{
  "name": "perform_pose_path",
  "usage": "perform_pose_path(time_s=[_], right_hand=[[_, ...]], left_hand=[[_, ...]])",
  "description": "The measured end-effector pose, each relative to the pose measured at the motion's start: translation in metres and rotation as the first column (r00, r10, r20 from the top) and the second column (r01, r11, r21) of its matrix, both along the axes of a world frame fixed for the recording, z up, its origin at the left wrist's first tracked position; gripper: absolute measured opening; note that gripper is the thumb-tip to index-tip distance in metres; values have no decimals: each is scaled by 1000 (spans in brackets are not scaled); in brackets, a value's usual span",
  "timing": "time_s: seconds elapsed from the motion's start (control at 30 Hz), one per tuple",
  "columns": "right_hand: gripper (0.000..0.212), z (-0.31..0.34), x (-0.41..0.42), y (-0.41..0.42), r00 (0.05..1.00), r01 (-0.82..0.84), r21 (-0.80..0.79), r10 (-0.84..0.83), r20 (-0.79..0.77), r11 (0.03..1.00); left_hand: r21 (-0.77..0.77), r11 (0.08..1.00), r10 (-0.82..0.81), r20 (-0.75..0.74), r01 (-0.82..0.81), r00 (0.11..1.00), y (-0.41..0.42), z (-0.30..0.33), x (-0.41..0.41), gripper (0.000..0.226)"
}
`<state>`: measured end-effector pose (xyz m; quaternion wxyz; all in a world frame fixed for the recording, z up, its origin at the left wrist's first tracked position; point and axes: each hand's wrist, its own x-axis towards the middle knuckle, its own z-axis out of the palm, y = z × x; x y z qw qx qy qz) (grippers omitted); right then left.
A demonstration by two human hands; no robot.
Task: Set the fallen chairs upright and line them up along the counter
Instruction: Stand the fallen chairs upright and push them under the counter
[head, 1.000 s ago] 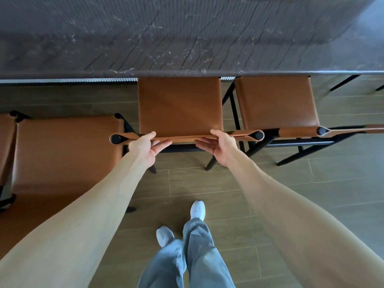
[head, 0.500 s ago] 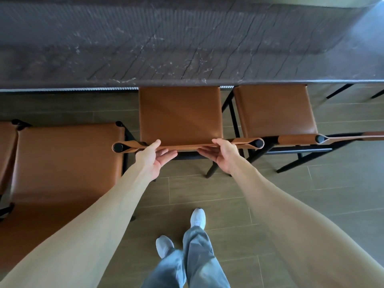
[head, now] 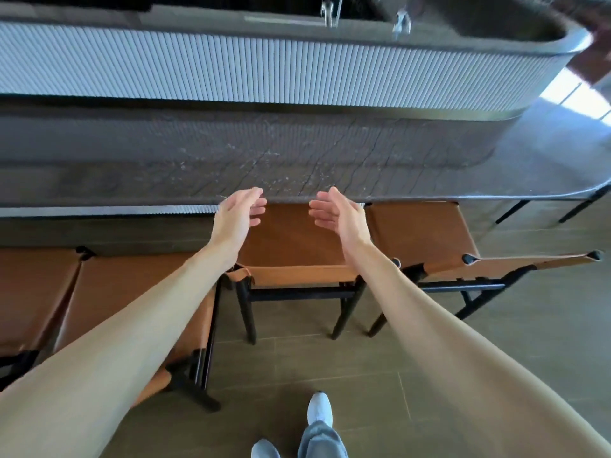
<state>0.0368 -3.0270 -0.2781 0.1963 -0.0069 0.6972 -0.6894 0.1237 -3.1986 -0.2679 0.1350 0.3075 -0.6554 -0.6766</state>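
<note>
- Standing upright, the middle chair (head: 291,246) is tucked partly under the surface (head: 132,166), between a right chair (head: 420,233) and a left chair (head: 132,292).
- Left hand (head: 236,214) and right hand (head: 337,214) hover above its seat, fingers loosely spread, holding nothing.
</note>
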Motion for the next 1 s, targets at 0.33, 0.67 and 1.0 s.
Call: perform_pose_path(time_s=[0.33, 0.67, 1.0], right_hand=[[30, 96, 101, -13, 945, -177, -59, 153, -289, 982], [31, 83, 255, -45, 900, -420, -141, 392, -188, 897], [34, 78, 364, -116, 902, -406, -63, 389, -188, 912]], left_hand=[[-59, 978, 181, -248, -201, 952, -5, 77, 141, 20], [11, 850, 518, -203, -527, 831, -6, 83, 340, 26], [39, 808, 584, -182, -588, 791, -73, 71, 464, 26]])
